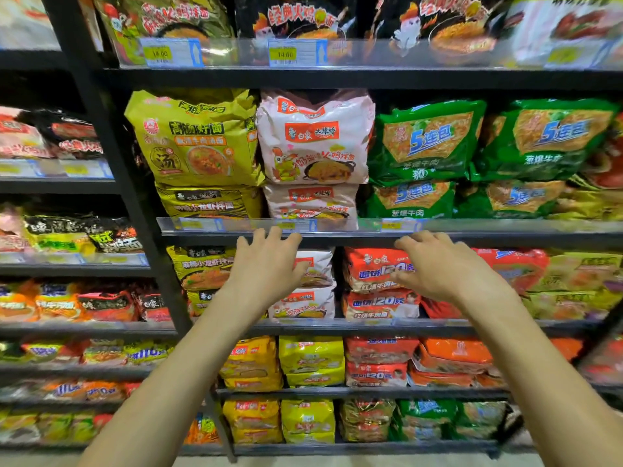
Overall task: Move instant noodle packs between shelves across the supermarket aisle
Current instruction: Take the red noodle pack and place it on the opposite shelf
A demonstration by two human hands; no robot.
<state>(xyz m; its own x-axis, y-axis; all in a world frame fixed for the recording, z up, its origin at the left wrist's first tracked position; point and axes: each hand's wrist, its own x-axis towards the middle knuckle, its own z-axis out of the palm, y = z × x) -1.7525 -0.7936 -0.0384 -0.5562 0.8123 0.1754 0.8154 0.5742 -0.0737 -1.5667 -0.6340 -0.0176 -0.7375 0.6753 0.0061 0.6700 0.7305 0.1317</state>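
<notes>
Two pink noodle packs are stacked on the middle shelf, the upper pink pack (315, 136) upright above a lower pink pack (312, 202). A yellow-green pack (195, 139) stands to their left and green packs (426, 143) to their right. My left hand (266, 271) is raised just below that shelf's front rail (472, 227), fingers spread and holding nothing. My right hand (445, 267) is raised level with it, fingers loosely bent and empty. Both hands hang in front of the shelf below, partly hiding a white pack (317, 267) and a red pack (371, 267).
A black upright post (111, 156) divides this shelving bay from another bay at the left. Shelves above and below are packed with noodle bags. Clear rails with price tags (296, 53) run along every shelf front. The pale floor (337, 461) shows at the bottom.
</notes>
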